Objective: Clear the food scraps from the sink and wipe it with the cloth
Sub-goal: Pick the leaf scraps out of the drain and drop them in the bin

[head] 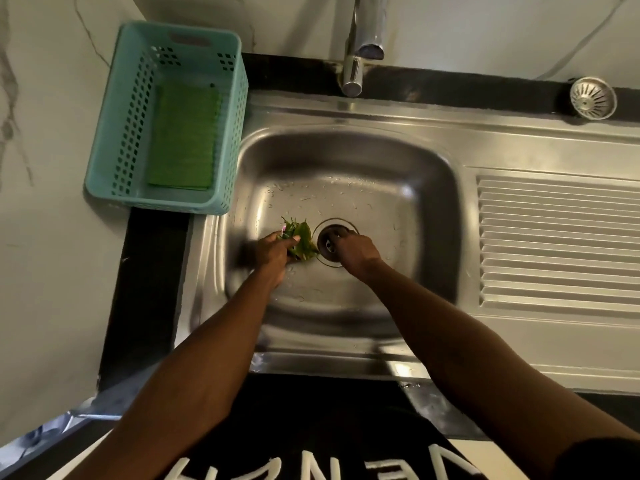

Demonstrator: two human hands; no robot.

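Both arms reach down into the steel sink (349, 157). My left hand (273, 252) grips a bunch of green leafy food scraps (300, 235), with a pink bit among them, just left of the open drain (330, 242). At the drain's right edge my right hand (356, 252) rests with fingers curled down; whether it holds anything is hidden. Small pale scraps and water drops dot the basin floor. A folded green cloth (183, 136) lies in the teal basket (110, 143) left of the sink.
The tap (363, 39) hangs over the basin's far edge. A metal drain strainer (593, 98) sits on the black counter at the far right. A ribbed draining board (557, 240) extends to the right. A marble wall runs along the left.
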